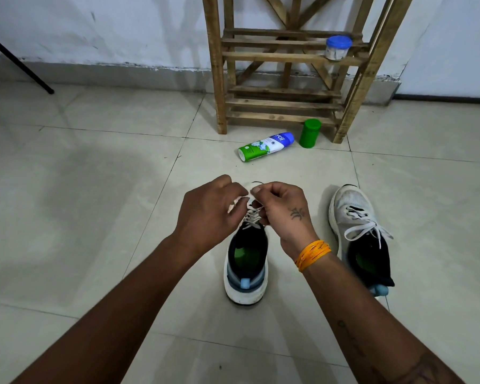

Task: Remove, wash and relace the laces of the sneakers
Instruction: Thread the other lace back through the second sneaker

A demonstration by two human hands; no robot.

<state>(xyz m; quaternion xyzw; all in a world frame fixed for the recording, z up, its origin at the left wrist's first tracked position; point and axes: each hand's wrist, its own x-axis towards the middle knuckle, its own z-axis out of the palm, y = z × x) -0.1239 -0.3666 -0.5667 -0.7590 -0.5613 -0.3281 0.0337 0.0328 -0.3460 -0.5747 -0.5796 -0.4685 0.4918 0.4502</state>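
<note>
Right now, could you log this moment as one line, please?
both hands pinch lace | near sneaker | other sneaker still laced

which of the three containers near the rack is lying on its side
The blue-and-green bottle on the floor; the green canister beside it and the blue-lidded jar on the rack stand upright.

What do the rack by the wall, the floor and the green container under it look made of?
Rack: rough, unfinished wood; visible grain, stains, uneven slats.
Floor: glazed ceramic or similar tile, pale and glossy; grout lines and soft reflections show.
Green container: likely plastic; uniform bright colour, smooth with a dull sheen, ridged cap.
</note>
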